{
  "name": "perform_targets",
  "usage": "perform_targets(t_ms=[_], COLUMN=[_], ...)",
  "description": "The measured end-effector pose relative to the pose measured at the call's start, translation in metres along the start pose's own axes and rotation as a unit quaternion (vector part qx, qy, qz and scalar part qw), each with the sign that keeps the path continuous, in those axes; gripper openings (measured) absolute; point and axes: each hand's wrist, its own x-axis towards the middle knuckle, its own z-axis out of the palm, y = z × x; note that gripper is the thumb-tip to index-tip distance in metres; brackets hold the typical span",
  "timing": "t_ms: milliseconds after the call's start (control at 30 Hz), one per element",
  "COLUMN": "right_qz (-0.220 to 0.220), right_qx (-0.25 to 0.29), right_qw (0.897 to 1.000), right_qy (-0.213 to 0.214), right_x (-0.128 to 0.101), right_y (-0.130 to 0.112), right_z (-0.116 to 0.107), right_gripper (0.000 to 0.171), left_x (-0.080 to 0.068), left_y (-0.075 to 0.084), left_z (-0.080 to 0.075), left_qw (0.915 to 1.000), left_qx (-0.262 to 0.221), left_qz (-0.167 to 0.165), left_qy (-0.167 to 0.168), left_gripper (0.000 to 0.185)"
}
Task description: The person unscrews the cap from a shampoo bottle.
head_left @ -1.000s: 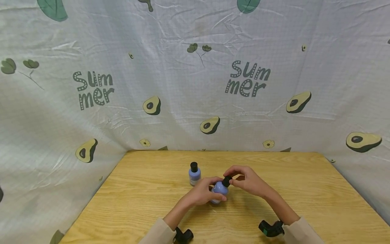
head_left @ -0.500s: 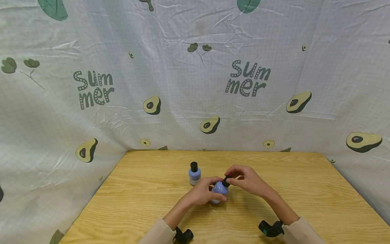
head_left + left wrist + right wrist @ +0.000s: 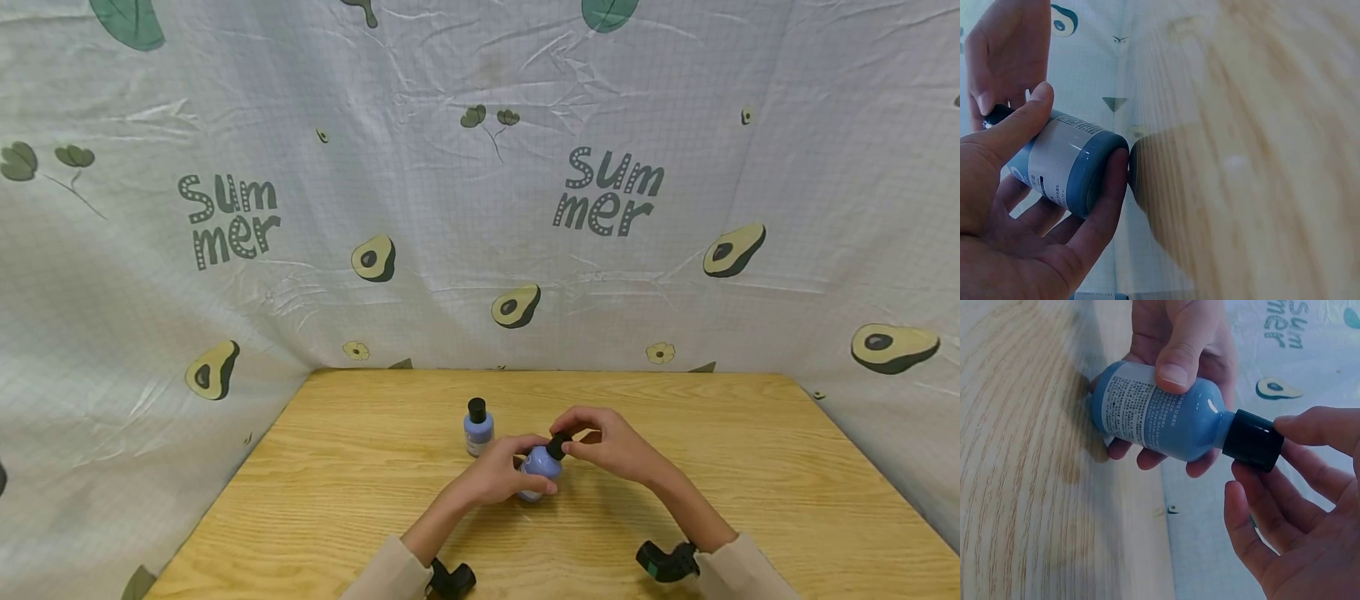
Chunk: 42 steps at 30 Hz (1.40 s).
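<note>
We start with the backdrop cloth (image 3: 480,183), printed with avocados and the word "Summer", which fills the view from 9 through 12 to 3 o'clock. Below it lies the wooden table (image 3: 750,467).

At the table's centre, the blue bottle (image 3: 542,463) is held tilted, just off the wood, its cap end pointing toward 1 o'clock. The left hand (image 3: 498,477) grips its body: in the right wrist view the thumb (image 3: 1179,356) presses on the label from above while the other fingers curl underneath. In the left wrist view a fingertip (image 3: 1113,181) braces the flat base.

The right hand (image 3: 611,446) comes in from 3 o'clock, and its thumb and fingertips pinch the black cap (image 3: 1252,440).

A second blue bottle (image 3: 477,427) with a black cap stands upright at 10 o'clock from the held one, near it but not touching.

Handling notes: we judge the held bottle small and light, easily carried in one hand. Its wall appears to be smooth, glossy plastic, so it may slip; the papery label band offers the better purchase for the holding hand. The wall may yield if squeezed hard, so moderate pressure is advised. The cap looks rigid and is best pinched around its side.
</note>
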Motion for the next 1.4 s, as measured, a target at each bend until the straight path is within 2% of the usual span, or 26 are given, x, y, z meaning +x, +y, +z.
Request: perform_targets(t_ms=[333, 833, 1100, 1233, 1400], right_qz=[0.034, -0.001, 0.019, 0.016, 0.012], right_qx=[-0.028, -0.011, -0.036, -0.041, -0.023], right_qw=[0.998, 1.000, 0.998, 0.998, 0.999], right_qy=[0.036, 0.017, 0.047, 0.045, 0.029], right_x=[-0.0012, -0.0008, -0.0011, -0.0015, -0.0022], right_y=[0.0005, 0.0025, 0.0013, 0.0015, 0.0013], right_z=[0.0008, -0.0001, 0.0024, 0.0018, 0.0009], right_gripper=[0.021, 0.020, 0.018, 0.019, 0.019], left_x=[0.0001, -0.0010, -0.0010, -0.0010, -0.0015], left_y=[0.0008, 0.0015, 0.0008, 0.0011, 0.0012], left_z=[0.0004, 0.0009, 0.0008, 0.0008, 0.0008], left_qw=[1.0000, 1.0000, 0.9999, 0.9999, 1.0000], left_qx=[-0.005, -0.004, -0.009, -0.011, -0.001], left_qz=[-0.003, -0.002, -0.004, -0.005, -0.004], left_qy=[-0.002, 0.001, 0.002, 0.001, 0.001], left_gripper=[0.055, 0.055, 0.055, 0.054, 0.056])
